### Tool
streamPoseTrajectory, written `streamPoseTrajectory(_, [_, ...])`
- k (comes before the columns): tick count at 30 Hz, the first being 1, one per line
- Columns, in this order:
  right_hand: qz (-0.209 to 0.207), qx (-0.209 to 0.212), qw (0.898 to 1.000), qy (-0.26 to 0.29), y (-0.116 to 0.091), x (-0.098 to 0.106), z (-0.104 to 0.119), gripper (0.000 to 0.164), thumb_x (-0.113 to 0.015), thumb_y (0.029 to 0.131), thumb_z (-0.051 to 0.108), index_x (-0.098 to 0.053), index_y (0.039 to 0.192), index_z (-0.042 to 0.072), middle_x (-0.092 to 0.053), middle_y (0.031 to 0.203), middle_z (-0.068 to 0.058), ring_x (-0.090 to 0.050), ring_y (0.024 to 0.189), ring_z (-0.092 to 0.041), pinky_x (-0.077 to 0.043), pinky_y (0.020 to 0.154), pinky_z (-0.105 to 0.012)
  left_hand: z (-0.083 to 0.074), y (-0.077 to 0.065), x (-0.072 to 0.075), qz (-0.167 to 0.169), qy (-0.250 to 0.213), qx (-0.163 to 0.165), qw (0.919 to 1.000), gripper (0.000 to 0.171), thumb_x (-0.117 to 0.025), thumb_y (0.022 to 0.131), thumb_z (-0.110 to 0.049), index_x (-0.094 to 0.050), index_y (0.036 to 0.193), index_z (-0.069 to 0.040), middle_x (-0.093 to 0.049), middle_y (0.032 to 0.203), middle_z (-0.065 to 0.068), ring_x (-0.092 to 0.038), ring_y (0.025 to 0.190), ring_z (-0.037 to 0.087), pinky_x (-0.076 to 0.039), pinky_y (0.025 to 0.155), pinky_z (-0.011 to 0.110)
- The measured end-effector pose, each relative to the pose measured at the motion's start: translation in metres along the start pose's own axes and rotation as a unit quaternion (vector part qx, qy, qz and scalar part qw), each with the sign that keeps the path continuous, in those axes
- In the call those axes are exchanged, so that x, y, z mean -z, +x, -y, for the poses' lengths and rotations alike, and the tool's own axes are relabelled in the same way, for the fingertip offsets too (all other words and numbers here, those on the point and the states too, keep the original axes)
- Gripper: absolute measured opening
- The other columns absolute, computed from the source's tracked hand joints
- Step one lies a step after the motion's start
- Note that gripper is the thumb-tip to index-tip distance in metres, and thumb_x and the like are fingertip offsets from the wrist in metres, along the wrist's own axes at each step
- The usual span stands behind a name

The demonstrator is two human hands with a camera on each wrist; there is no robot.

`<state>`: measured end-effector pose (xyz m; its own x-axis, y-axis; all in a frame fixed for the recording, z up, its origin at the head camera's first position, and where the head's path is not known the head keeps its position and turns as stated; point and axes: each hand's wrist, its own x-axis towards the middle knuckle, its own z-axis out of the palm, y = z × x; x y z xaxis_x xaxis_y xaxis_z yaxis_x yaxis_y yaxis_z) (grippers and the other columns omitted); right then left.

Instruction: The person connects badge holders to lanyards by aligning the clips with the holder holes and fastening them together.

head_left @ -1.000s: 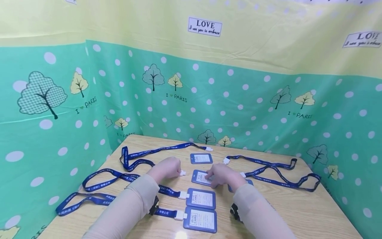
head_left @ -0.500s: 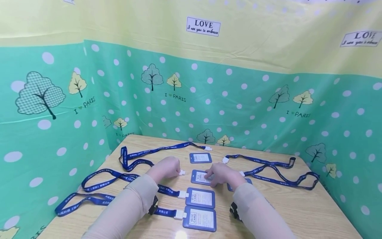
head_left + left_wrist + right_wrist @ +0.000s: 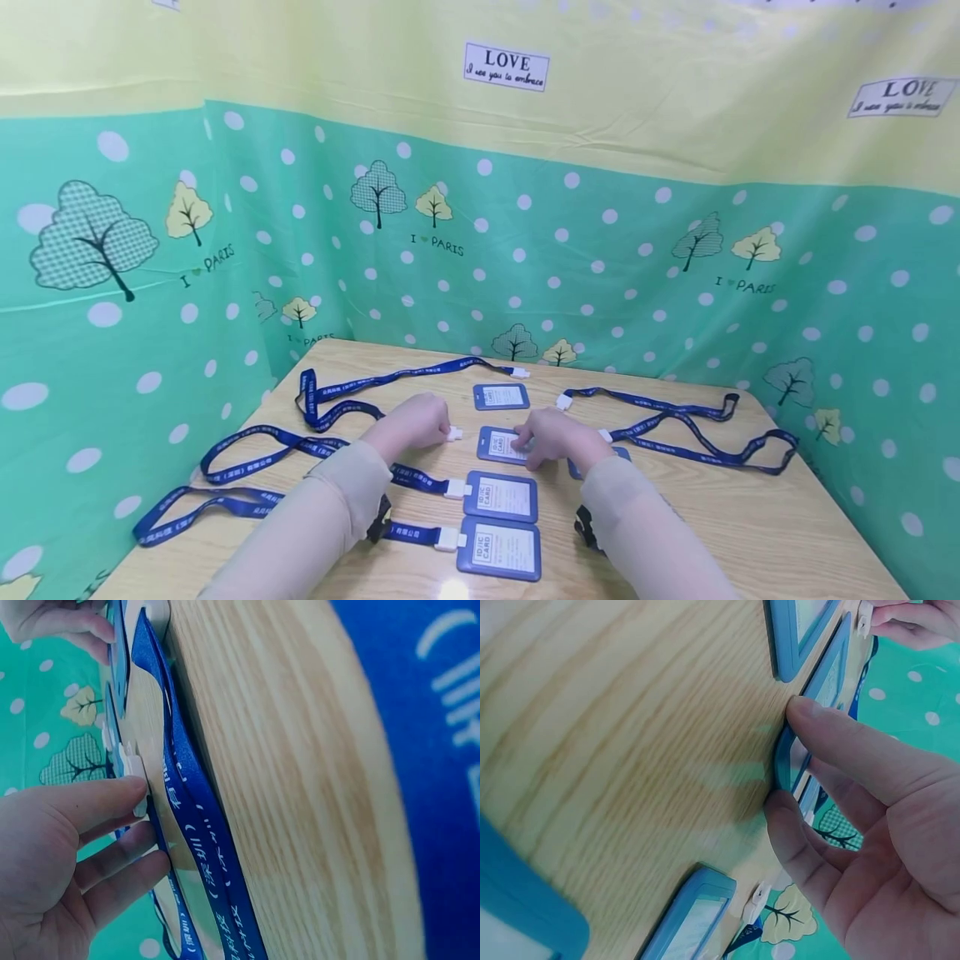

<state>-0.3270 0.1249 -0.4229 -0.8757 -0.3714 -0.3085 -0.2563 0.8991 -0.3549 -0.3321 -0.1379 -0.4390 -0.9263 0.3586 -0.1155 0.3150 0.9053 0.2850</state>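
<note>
In the head view my left hand (image 3: 420, 419) pinches the white clip (image 3: 454, 433) of a blue lanyard between thumb and fingers. The left wrist view shows the thumb pressed on that clip (image 3: 129, 761). Just right of the clip, a blue ID card holder (image 3: 491, 444) lies flat on the table, its slotted end toward the clip. My right hand (image 3: 558, 435) grips this holder at its right end; in the right wrist view, thumb and a finger sit on opposite edges of the holder (image 3: 782, 759). A small gap separates clip and holder.
Two card holders joined to lanyards, one (image 3: 501, 496) and another (image 3: 498, 547), lie nearer on the wooden table (image 3: 765, 533). A loose holder (image 3: 501, 397) lies farther back beside a lanyard clip (image 3: 519, 373). Partly behind the right wrist is another holder (image 3: 622, 452). Lanyards (image 3: 660, 405) lie at right.
The head view has shifted slightly, so the whole scene sits a little farther left. Both hands keep their hold, and the clip and holder show no clear movement.
</note>
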Motion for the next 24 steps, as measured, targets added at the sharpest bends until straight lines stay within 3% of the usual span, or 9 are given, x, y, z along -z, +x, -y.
streamPoseTrajectory(8, [0.001, 0.0, 1.0, 0.0, -0.0003, -0.0004, -0.0003, 0.035, -0.087, 0.08, 0.016, -0.079, 0.109, 0.033, -0.061, 0.141, 0.006, -0.049, 0.137, -0.032, -0.042, 0.109, -0.055, 0.0018, -0.0047, -0.0015, -0.004, -0.002, -0.03, 0.9995, 0.018, -0.076, 0.09, -0.015, -0.074, 0.073, -0.019, -0.061, 0.074, -0.006, -0.054, 0.061, 0.012, -0.049, 0.067, 0.028])
streamPoseTrajectory(17, [0.003, 0.011, 1.0, 0.008, 0.0026, -0.0011, -0.0044, 0.028, -0.086, 0.082, 0.025, -0.079, 0.108, 0.033, -0.06, 0.142, 0.006, -0.049, 0.137, -0.031, -0.041, 0.11, -0.056, -0.0003, -0.0085, -0.0037, 0.005, -0.008, -0.036, 0.9993, 0.013, -0.075, 0.091, -0.016, -0.076, 0.079, -0.02, -0.061, 0.076, -0.008, -0.057, 0.065, 0.011, -0.051, 0.07, 0.028])
streamPoseTrajectory(24, [-0.006, 0.013, 1.0, 0.009, 0.0023, -0.0015, -0.0015, 0.028, -0.087, 0.08, 0.023, -0.08, 0.107, 0.029, -0.06, 0.142, 0.004, -0.051, 0.134, -0.031, -0.041, 0.11, -0.054, -0.0028, -0.0096, -0.006, 0.003, -0.002, -0.036, 0.9993, 0.009, -0.076, 0.092, -0.019, -0.077, 0.083, -0.021, -0.062, 0.079, -0.01, -0.057, 0.068, 0.01, -0.053, 0.076, 0.029])
